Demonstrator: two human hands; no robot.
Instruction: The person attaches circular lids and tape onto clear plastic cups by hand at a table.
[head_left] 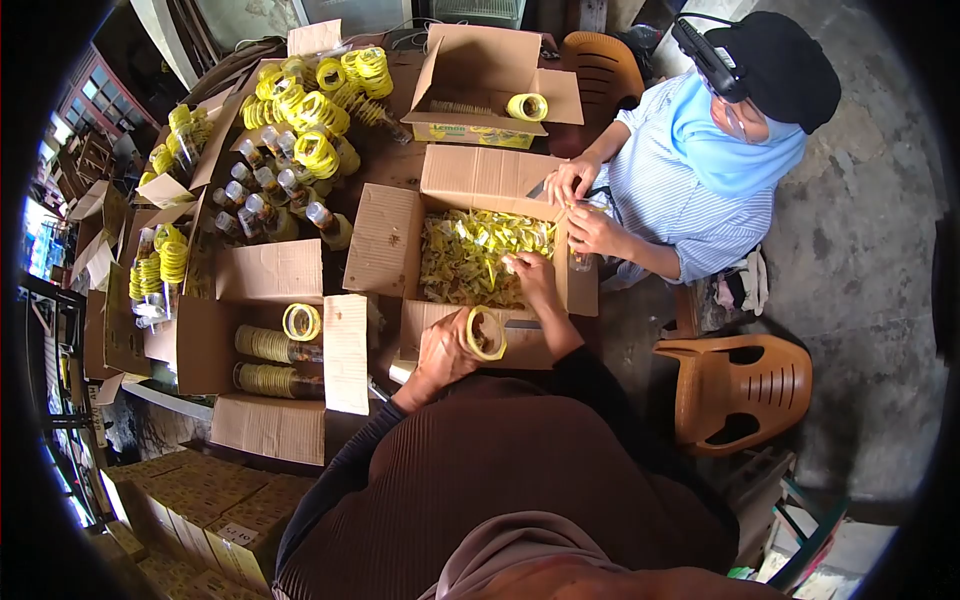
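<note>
Evidently, the person's left hand (pixel 445 350) held a yellow-rimmed jar (pixel 484 334) close in front of the body, fingers curled partway round its side, spread no wider than its body required. The jar's open mouth was turned up towards the wearer, probably so that the brown contents could be seen and reached. The right hand (pixel 535 278) reached forward to twelve o'clock over the central carton (pixel 490 172), its fingertips drawn nearly together on a small pale piece (pixel 511 262), too small to identify. That carton's flaps lay folded outward, which seemingly left room for the forearm above the heap of yellow-green packets (pixel 465 262). With the jar just outside the near edge, the two hands were near each other but apart. At nine o'clock stood another open carton (pixel 268 270), where ribbed yellow stacks (pixel 265 343) lay sideways in rows, likely to stop them rolling about, with a ringed container (pixel 301 322) beside them. At eleven o'clock, bottles (pixel 265 180) and bundled yellow rings (pixel 318 150) crowded the table (pixel 388 160), perhaps grouped to save space. A co-worker (pixel 690 170) sat at two o'clock, hands together by the central carton's edge; what they pinched could not be made out.
</note>
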